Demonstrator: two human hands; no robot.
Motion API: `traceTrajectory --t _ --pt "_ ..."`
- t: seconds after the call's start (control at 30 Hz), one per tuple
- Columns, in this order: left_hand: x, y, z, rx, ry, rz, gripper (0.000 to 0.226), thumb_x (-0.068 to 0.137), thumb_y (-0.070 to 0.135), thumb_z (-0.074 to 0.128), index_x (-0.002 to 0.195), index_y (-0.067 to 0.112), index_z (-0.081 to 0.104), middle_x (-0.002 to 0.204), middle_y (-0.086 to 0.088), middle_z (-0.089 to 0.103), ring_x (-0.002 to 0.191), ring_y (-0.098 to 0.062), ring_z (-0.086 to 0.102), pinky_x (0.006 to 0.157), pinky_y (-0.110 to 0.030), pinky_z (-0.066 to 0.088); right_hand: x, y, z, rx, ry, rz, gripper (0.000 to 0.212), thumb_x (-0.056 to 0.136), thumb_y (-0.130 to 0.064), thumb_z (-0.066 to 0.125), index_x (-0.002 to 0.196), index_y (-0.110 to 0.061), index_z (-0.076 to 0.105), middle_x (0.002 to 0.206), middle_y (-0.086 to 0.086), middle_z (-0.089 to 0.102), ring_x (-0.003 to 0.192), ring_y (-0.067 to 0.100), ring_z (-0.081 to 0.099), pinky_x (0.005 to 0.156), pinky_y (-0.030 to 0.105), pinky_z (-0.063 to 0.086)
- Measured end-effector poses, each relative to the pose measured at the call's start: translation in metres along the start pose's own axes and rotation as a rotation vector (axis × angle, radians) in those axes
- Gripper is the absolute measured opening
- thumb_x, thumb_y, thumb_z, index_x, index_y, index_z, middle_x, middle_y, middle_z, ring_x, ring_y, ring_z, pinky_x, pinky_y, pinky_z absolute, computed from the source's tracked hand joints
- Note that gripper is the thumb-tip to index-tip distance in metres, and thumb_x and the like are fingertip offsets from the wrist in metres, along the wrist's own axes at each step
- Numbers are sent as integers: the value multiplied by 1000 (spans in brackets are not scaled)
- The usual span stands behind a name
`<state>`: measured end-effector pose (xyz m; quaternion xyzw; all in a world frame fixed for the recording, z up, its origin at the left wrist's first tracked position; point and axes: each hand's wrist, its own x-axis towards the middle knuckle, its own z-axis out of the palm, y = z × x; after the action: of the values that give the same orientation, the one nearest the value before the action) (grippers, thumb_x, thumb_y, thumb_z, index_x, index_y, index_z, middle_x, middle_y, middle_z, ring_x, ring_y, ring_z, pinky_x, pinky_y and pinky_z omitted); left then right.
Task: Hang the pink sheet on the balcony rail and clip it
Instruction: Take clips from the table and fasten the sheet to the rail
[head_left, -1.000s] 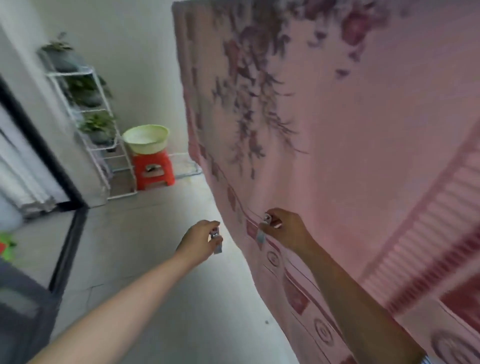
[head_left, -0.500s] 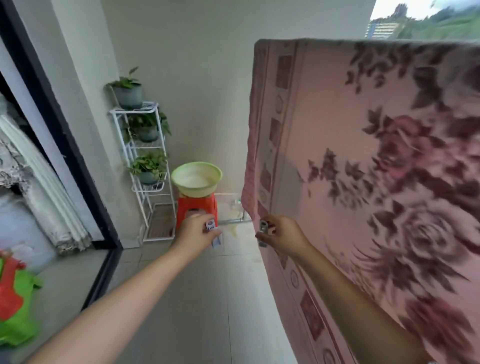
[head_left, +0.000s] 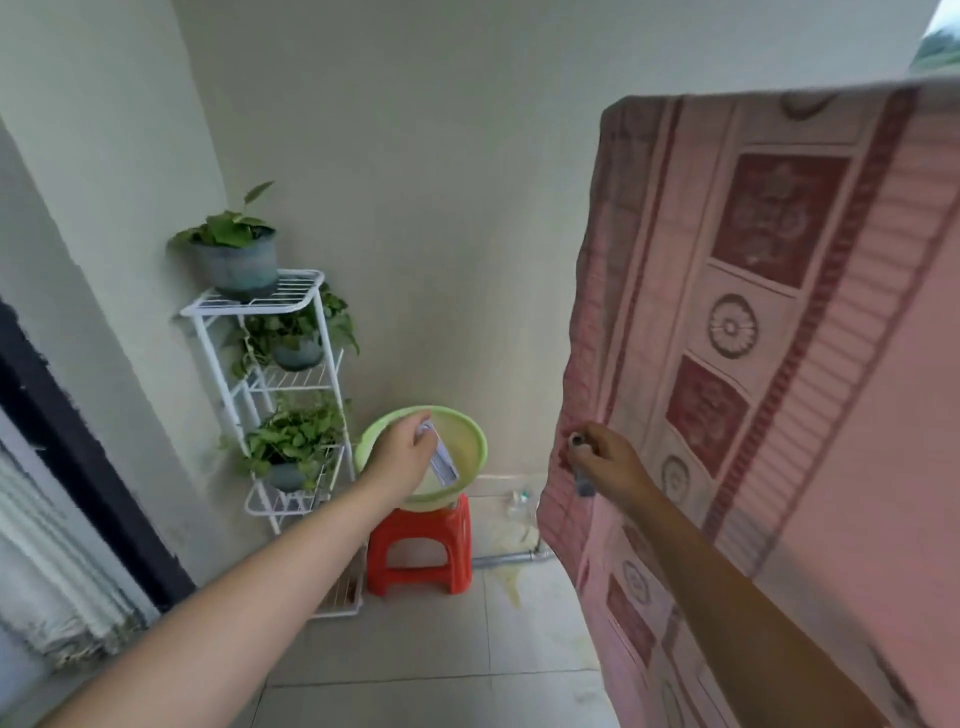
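Head view: sheet (head_left: 810, 364) already draped over the top rail, hanging down at right. Right hand (head_left: 605, 460) is closed around a clip (head_left: 583, 480) at the sheet's left edge, probably to carry it to the rail. Left hand (head_left: 402, 457) grips a second clip (head_left: 441, 460), kept ready. No readable writing or brands.

Home balcony: tiled floor (head_left: 415, 654), potted plants on white rack (head_left: 291, 332), basin (head_left: 457, 441) on stool (head_left: 421, 545).
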<state>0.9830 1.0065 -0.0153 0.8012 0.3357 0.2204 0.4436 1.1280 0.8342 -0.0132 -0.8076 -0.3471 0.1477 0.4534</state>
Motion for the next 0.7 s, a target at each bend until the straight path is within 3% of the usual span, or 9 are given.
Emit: traceTrajectory --t 0.1,0.17,0.27,0.37,0.43,0.53,0.63,0.7 --pt "86 -7 -6 86 5 54 37 94 0 32 129 -5 42 133 -23 45 125 -33 43 107 -37 34 89 -6 11 -50 91 39 28 86 -7 51 61 -17 52 53 -3 45 40 -2 45 44 14 34" --pt "147 -16 -4 78 7 72 36 92 -3 30 125 -7 47 126 -26 48 118 -37 49 104 -41 38 150 -2 20 -212 97 13 29 84 -22 59 57 -17 49 51 -7 44 47 2 42 48 13 29" --pt "237 -21 2 62 -32 104 35 91 -6 31 119 -7 52 121 -25 51 116 -33 49 93 -27 37 234 6 27 -420 118 26 16 82 -24 61 79 -9 65 76 9 66 71 19 57 58 24 37" --pt "331 -18 11 21 -148 156 30 91 0 39 114 -4 58 118 -24 55 114 -32 52 89 -29 41 313 7 30 -659 193 98 27 84 -19 55 108 -6 61 107 13 66 99 27 59 80 30 45" --pt "385 -10 18 31 -222 177 26 90 7 46 110 -2 61 103 -21 61 96 -33 59 76 -31 48 356 5 26 -806 236 160 31 85 -15 49 115 -10 55 111 12 62 102 28 58 83 33 47" --pt "457 4 37 83 -333 256 23 88 16 51 101 0 63 74 -6 54 56 -20 52 51 -23 41 416 0 13 -1075 197 282 42 86 -9 42 128 -13 38 112 11 57 97 28 59 73 33 48" --pt "503 15 66 85 -373 344 23 87 17 54 102 1 63 84 -5 49 53 -8 41 63 -21 37 458 -2 0 -1281 91 428 60 87 -4 40 140 -18 14 115 12 54 88 25 58 66 32 44" --pt "526 19 88 64 -437 375 27 87 19 55 108 3 60 83 -2 45 60 -11 43 60 -24 36 480 1 -10 -1366 93 505 55 86 -2 43 136 -13 24 116 11 56 96 27 60 75 35 50"
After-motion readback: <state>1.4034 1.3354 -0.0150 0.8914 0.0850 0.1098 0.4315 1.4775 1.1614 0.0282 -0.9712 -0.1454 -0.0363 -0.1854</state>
